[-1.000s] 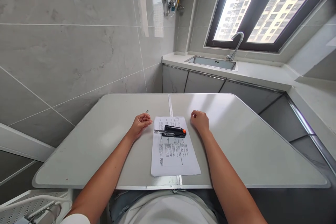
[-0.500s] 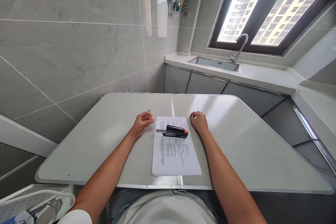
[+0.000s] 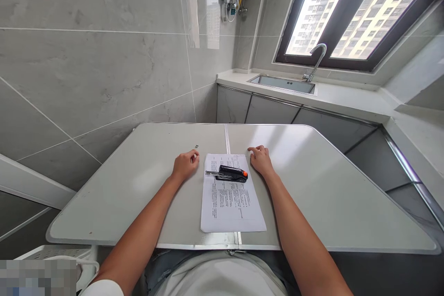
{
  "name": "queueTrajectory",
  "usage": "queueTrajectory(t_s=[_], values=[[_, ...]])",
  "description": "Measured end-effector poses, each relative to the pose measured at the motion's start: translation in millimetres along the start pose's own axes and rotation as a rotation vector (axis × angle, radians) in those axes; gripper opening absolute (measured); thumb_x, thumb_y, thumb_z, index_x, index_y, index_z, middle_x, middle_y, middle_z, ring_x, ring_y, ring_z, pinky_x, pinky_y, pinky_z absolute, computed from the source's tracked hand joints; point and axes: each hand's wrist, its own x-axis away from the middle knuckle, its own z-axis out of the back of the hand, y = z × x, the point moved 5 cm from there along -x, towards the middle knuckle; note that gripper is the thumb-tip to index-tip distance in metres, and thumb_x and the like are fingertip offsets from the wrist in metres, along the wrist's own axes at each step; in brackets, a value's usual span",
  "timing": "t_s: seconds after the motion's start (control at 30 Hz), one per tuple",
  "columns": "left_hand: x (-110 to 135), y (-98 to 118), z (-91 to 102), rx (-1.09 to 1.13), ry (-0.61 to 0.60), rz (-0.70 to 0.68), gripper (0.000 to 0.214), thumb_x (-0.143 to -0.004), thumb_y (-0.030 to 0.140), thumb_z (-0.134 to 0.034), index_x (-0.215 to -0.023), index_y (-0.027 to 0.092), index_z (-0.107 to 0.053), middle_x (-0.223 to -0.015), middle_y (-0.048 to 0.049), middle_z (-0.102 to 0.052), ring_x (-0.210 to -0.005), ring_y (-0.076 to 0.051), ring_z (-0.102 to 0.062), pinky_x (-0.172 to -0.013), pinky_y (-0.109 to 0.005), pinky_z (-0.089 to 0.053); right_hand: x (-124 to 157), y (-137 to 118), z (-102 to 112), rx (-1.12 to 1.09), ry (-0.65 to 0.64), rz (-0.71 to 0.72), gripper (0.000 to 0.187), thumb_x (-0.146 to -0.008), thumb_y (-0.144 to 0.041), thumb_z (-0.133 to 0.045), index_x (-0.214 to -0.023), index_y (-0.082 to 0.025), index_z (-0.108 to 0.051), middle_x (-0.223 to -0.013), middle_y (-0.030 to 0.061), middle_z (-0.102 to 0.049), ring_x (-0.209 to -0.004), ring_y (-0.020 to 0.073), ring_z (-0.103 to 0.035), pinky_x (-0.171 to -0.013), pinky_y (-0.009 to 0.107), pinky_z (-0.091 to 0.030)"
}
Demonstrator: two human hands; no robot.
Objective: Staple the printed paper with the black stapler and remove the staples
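A black stapler (image 3: 233,173) with an orange part at its right end lies across a printed sheet of paper (image 3: 232,212). From its left end a thin metal part sticks out past the body. My left hand (image 3: 186,165) rests on the table just left of the paper, fingers curled in a loose fist with nothing visible in it. Just beyond its fingertips lie small dark bits (image 3: 196,146), too small to name surely. To the right of the paper's top corner is my right hand (image 3: 261,159), index finger stretched leftward, holding nothing visible. Neither hand touches the stapler.
The pale folding table (image 3: 329,194) has a metal seam down its middle. A white plastic basket (image 3: 88,266) stands below its left front edge, partly blurred out. Behind, a counter holds a sink (image 3: 284,84) and a tap (image 3: 317,58) under a window. A tiled wall borders the left.
My left hand has drawn back slightly toward me and turned over, uncovering the small dark bits. My right index finger has stretched out leftward. The stapler and paper stay put.
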Motion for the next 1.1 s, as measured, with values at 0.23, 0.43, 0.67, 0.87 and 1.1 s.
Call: queueTrajectory(t_s=[0.23, 0.43, 0.67, 0.87, 1.1], values=[[-9.7, -17.4, 6.9, -0.396, 0.058, 0.014, 0.017, -0.093, 0.021, -0.053, -0.09, 0.023, -0.07, -0.077, -0.0048, -0.066, -0.073, -0.022, -0.06, -0.063, -0.032, -0.037, -0.2, 3.2, -0.5, -0.12, 0.039, -0.046, 0.054, -0.091, -0.015, -0.048, -0.142, -0.022, -0.063, -0.117, 0.0126, -0.059, -0.116, 0.0296, -0.049, -0.103, 0.039, -0.043], [-12.9, -22.5, -1.0, -0.392, 0.058, -0.125, 0.019, -0.094, 0.023, -0.054, -0.098, 0.021, -0.072, -0.092, -0.0109, -0.069, -0.094, -0.029, -0.062, -0.086, -0.041, -0.046, 0.9, 15.1, 0.9, -0.336, 0.147, -0.265, 0.053, -0.081, -0.017, -0.048, -0.132, -0.016, -0.061, -0.092, 0.0067, -0.064, -0.097, 0.0255, -0.058, -0.085, 0.033, -0.046], [-12.3, -29.9, -17.3, -0.433, -0.108, -0.138, 0.046, -0.1, 0.036, -0.051, -0.144, 0.025, -0.059, -0.157, -0.0123, -0.052, -0.142, -0.034, -0.047, -0.117, -0.052, -0.034, 2.2, 9.6, 0.6, -0.325, 0.128, -0.263, 0.05, -0.077, -0.018, -0.05, -0.125, -0.018, -0.062, -0.088, 0.0056, -0.065, -0.1, 0.0256, -0.058, -0.079, 0.031, -0.043], [-9.9, -37.5, -27.3, -0.476, -0.254, -0.078, 0.056, -0.106, 0.047, -0.039, -0.158, 0.029, -0.043, -0.171, -0.0076, -0.031, -0.157, -0.034, -0.028, -0.125, -0.062, -0.016, 3.1, 8.1, 1.1, -0.33, 0.129, -0.264, 0.048, -0.076, -0.017, -0.05, -0.122, -0.018, -0.062, -0.087, 0.005, -0.065, -0.099, 0.0254, -0.058, -0.079, 0.031, -0.043], [-10.3, -35.7, -26.4, -0.474, -0.238, -0.078, 0.051, -0.105, 0.044, -0.042, -0.153, 0.03, -0.049, -0.168, -0.0081, -0.037, -0.154, -0.034, -0.032, -0.125, -0.061, -0.017, 3.1, 6.1, 2.6, -0.32, 0.107, -0.254, 0.036, -0.075, -0.017, -0.05, -0.107, -0.021, -0.065, -0.085, 0.0036, -0.064, -0.089, 0.023, -0.058, -0.074, 0.03, -0.041]])
